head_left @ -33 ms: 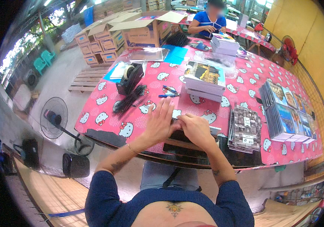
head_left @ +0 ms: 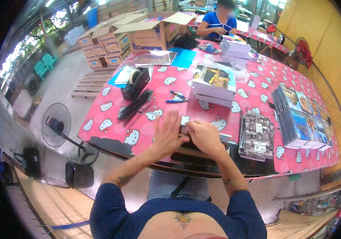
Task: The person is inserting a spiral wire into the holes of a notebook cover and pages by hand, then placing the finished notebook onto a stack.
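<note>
My left hand [head_left: 168,135] lies flat at the near edge of the table, fingers stretched away from me and thumb toward the other hand. Beside it my right hand [head_left: 204,135] is closed, its fingertips pressed together over a small dark patterned piece [head_left: 184,130] that the hands mostly hide. A dark flat item with a brown edge [head_left: 192,148] shows below the hands. Just beyond them lie several pens [head_left: 177,98]. To the right rests a stack of grey patterned notebooks [head_left: 256,135]; farther off stands a pile of books with a picture cover [head_left: 214,85].
Black binding coils [head_left: 135,108] and a black tape dispenser [head_left: 135,84] lie left on the pink-covered table [head_left: 166,81]. Stacked spiral notebooks [head_left: 301,119] stand far right. Cardboard boxes [head_left: 150,38] rise at the back left; a person in blue [head_left: 219,24] sits opposite. A fan [head_left: 55,124] stands left.
My left hand has drawn back a little toward me, its thumb lower. The right hand keeps nearly the same place and closed grip.
</note>
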{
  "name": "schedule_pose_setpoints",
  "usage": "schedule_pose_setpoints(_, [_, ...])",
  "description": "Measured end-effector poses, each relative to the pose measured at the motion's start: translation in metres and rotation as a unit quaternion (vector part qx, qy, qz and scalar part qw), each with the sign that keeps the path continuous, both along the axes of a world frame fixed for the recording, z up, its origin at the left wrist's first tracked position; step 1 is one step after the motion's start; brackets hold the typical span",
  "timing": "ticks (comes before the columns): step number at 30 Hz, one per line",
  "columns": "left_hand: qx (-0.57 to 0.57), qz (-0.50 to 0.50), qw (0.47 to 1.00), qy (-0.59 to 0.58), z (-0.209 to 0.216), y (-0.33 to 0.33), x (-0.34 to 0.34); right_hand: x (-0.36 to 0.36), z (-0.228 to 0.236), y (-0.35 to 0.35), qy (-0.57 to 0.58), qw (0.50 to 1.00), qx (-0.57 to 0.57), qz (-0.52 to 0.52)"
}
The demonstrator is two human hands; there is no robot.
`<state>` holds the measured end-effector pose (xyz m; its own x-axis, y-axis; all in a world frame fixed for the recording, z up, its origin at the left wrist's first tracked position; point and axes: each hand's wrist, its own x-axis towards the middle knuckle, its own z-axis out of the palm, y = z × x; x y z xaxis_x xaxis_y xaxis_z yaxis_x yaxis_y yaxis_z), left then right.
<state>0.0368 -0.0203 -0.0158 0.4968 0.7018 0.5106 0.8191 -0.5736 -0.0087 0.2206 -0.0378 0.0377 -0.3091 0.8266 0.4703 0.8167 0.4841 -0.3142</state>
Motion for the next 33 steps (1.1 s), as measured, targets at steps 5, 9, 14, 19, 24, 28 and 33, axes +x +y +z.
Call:
schedule_pose_setpoints(5, [0.036,0.013,0.999,-0.023,-0.046,-0.018,-0.001,0.003,0.0,-0.003,-0.009,1.0,-0.001,0.013])
schedule_pose_setpoints(9, [0.031,0.013,0.999,0.041,-0.031,-0.019,0.0,0.014,0.012,-0.023,-0.005,0.994,0.111,0.009])
schedule_pose_setpoints(14, [0.063,0.002,0.997,0.045,0.009,0.008,0.004,0.038,-0.003,-0.032,-0.047,0.999,-0.004,-0.026])
schedule_pose_setpoints(19, [-0.017,-0.178,0.983,0.04,-0.042,-0.045,-0.006,0.044,0.001,-0.029,0.001,1.0,0.0,0.008])
schedule_pose_setpoints(24, [0.003,-0.052,0.993,0.104,0.004,-0.005,0.009,0.045,0.0,-0.025,0.0,0.999,-0.03,0.016])
schedule_pose_setpoints(28, [-0.052,-0.043,0.984,0.165,-0.002,-0.017,0.015,0.049,0.003,-0.019,0.002,0.999,-0.028,0.03])
schedule_pose_setpoints(33, [-0.094,-0.157,0.966,0.186,-0.002,-0.03,0.014,0.047,0.004,-0.023,0.012,0.998,-0.052,0.016])
